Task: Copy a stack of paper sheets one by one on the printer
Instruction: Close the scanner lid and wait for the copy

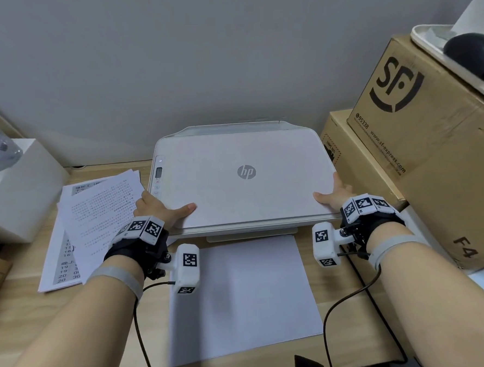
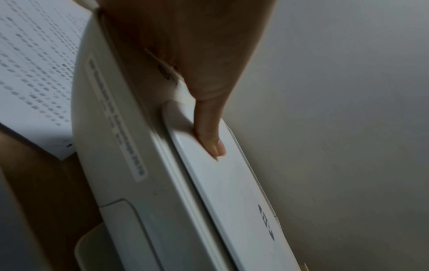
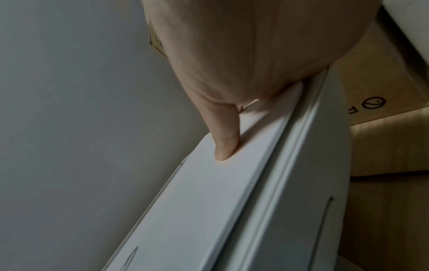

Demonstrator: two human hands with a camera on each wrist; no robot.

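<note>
Printer lid point(image 1: 235, 181), light and stiff on rear hinges, is pinched at its front corners by left hand point(image 1: 154, 210) at eight o'clock and right hand point(image 1: 335, 194) at four.

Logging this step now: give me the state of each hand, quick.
Left hand: grips the front left corner of the printer lid, thumb on top.
Right hand: grips the front right corner of the lid, thumb on top.
</note>
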